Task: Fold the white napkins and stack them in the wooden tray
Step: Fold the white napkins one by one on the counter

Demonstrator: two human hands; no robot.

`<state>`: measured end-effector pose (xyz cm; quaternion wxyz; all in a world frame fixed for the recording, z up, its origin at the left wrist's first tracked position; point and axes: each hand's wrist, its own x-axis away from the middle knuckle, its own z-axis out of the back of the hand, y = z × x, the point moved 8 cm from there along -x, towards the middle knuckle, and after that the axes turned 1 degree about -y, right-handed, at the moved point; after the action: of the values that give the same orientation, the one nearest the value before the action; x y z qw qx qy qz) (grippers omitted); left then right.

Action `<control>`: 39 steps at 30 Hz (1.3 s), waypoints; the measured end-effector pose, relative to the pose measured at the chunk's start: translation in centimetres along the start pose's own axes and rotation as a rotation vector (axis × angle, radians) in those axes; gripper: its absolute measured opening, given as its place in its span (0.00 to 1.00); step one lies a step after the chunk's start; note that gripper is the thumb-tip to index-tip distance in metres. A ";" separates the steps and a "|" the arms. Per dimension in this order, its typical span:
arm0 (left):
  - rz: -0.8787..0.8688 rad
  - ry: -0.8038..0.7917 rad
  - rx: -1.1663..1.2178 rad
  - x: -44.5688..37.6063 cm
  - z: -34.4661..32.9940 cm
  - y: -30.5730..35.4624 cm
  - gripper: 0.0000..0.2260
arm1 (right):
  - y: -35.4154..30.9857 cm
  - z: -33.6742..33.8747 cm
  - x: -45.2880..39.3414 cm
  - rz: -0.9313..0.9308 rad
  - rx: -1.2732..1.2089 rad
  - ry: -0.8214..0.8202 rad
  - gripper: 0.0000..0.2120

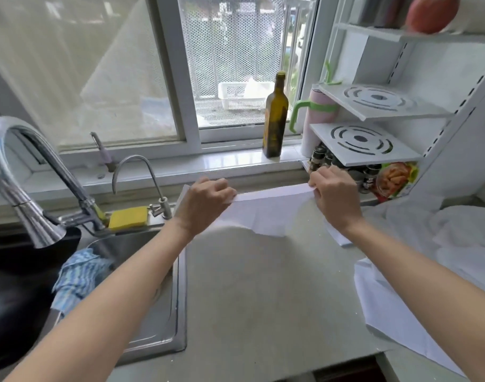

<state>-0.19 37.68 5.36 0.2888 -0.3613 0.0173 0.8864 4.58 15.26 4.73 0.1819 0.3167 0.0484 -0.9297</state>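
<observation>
A white napkin [266,210] is stretched between both hands above the far part of the grey countertop [258,293], its lower edge hanging loose. My left hand [205,201] pinches its upper left corner. My right hand [336,197] pinches its upper right corner. Another white napkin [392,318] lies flat at the counter's right front edge, partly under my right forearm. A rumpled heap of white cloth [456,235] sits at the right. No wooden tray is in view.
A steel sink [164,312] with a blue striped cloth [79,274] lies at the left, behind it a tall tap [24,194], a small tap [142,172] and a yellow sponge [128,217]. A dark bottle [275,119] stands on the sill. White shelves [370,144] rise at the right.
</observation>
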 end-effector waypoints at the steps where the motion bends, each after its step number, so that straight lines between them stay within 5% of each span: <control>1: -0.026 -0.066 0.007 0.9 -0.8 0.6 0.05 | -0.2 -0.2 0.8 0.048 0.003 0.008 0.08; 4: 0.076 -0.458 0.057 5.1 -5.9 1.4 0.05 | -0.9 -3.2 4.1 0.173 -0.036 -0.192 0.07; 9: 0.374 -0.842 0.170 11.4 -12.3 2.6 0.10 | -2.0 -11.3 12.2 0.237 -0.124 -0.980 0.10; 13: 0.297 -1.187 0.156 15.9 -15.5 6.9 0.08 | -2.6 -14.2 17.6 0.211 -0.088 -1.375 0.12; 17: 0.303 -1.417 0.288 19.6 -15.2 9.6 0.13 | -2.2 -14.4 22.2 0.085 -0.146 -1.767 0.16; 19: 0.363 -1.487 0.439 20.6 -14.6 10.0 0.13 | -1.8 -14.0 23.5 -0.010 -0.204 -1.890 0.06; 22: 0.465 -1.670 0.635 22.4 -13.8 10.5 0.15 | -1.5 -13.3 24.3 -0.219 -0.396 -2.010 0.12; 26: 0.546 -1.711 0.660 22.8 -14.5 9.9 0.12 | -0.9 -14.4 22.5 -0.257 -0.451 -1.872 0.05; 29: 0.633 -1.474 0.575 20.7 -16.4 7.9 0.12 | 0.3 -16.4 19.9 -0.203 -0.369 -1.515 0.13; 32: 0.659 -1.251 0.401 18.7 -17.5 6.0 0.07 | 0.8 -17.7 18.8 -0.231 -0.327 -1.238 0.11; 39: 0.644 -1.024 0.191 16.2 -20.2 4.7 0.11 | 1.3 -20.3 17.9 -0.354 -0.195 -0.981 0.07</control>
<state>0.78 37.00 -20.93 0.0090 0.1613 0.0643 0.9848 3.54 12.74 -22.27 0.0520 -0.1867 0.0967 -0.9763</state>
